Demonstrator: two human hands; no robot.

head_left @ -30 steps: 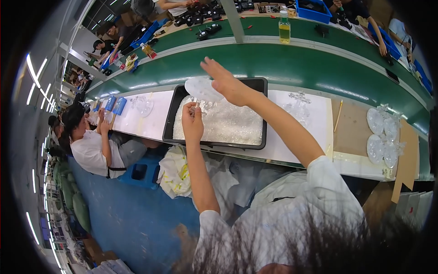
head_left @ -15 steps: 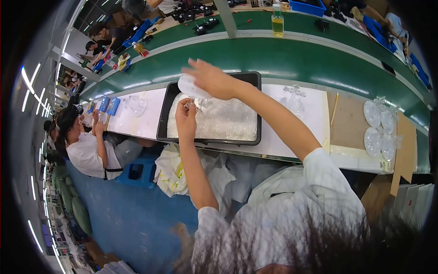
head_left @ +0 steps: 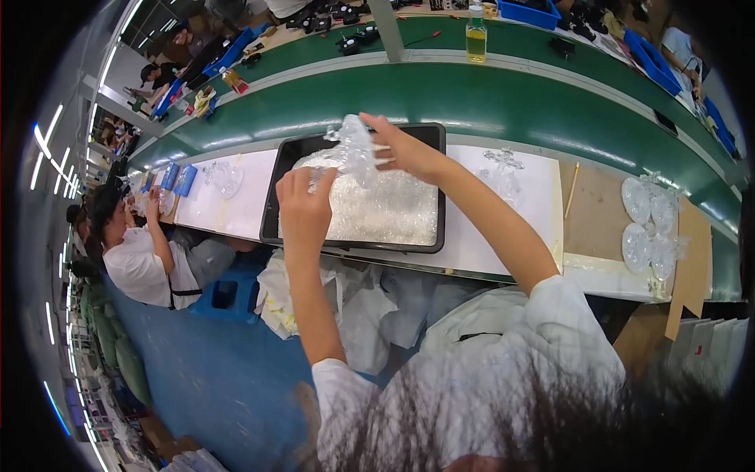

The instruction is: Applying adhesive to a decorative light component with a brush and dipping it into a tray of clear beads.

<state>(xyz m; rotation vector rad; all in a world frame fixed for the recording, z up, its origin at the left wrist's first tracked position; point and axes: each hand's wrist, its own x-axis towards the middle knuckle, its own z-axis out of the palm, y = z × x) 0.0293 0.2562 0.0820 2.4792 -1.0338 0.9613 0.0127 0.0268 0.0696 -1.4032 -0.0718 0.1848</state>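
Observation:
A clear, lobed plastic part (head_left: 358,153) is held up over a black bin (head_left: 354,244) filled with small clear glittering pieces (head_left: 385,208). My left hand (head_left: 305,206) is closed, pinching the part's lower left edge between thumb and fingers. At the part's right side is my right hand (head_left: 410,151), its fingers spread and stretched out against the edge. Its index finger reaches toward the top of the part. Where exactly those fingertips touch is hard to make out through the plastic.
Another clear part (head_left: 507,177) lies right of the bin, and several clear discs (head_left: 649,228) sit on cardboard farther right, past a pencil (head_left: 572,189). A co-worker (head_left: 145,244) sits at the left. Beyond the green bench top (head_left: 314,102) stands a bottle of yellow liquid (head_left: 476,35).
The clear part has turned up and shows its lobed side. My right hand has moved right, from across the part to its edge. My left hand has shifted slightly left and down.

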